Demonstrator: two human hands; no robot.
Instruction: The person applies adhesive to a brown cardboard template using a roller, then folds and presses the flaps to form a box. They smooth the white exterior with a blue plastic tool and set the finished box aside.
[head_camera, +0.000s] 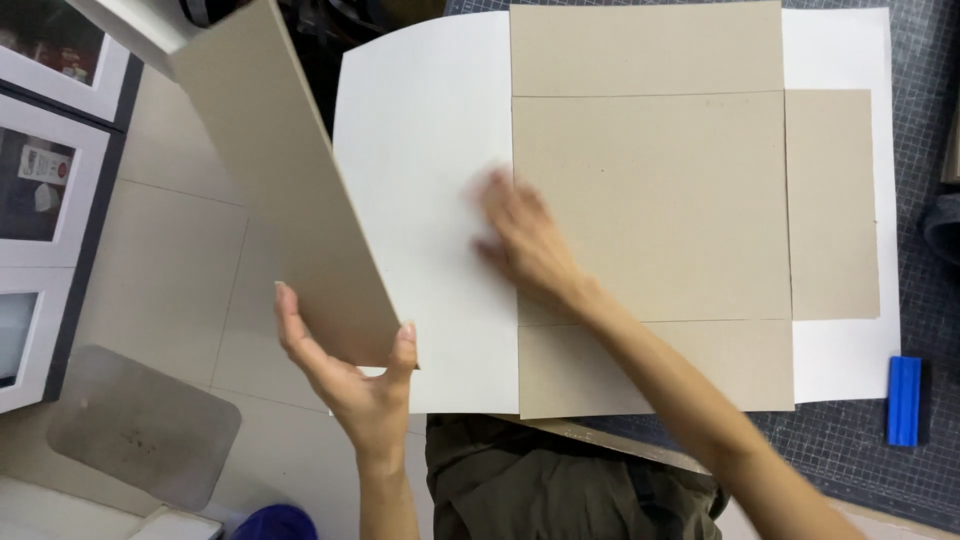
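Left hand (355, 385) cradling tilted greyboard panel (285, 190); right hand (525, 240) flat on white sheet (425, 150)

The left hand (358, 385) grips the lower edge of a long grey-brown cardboard panel (285, 180), thumb and fingers pinching it while it tilts up to the left. The right hand (525, 240), blurred, lies flat across a large white paper sheet (420, 150) beside flat grey-brown cardboard pieces (650, 200) laid on it. A blue rectangular block (903, 400) rests on the dark gridded cutting mat (925, 150) covering the counter.
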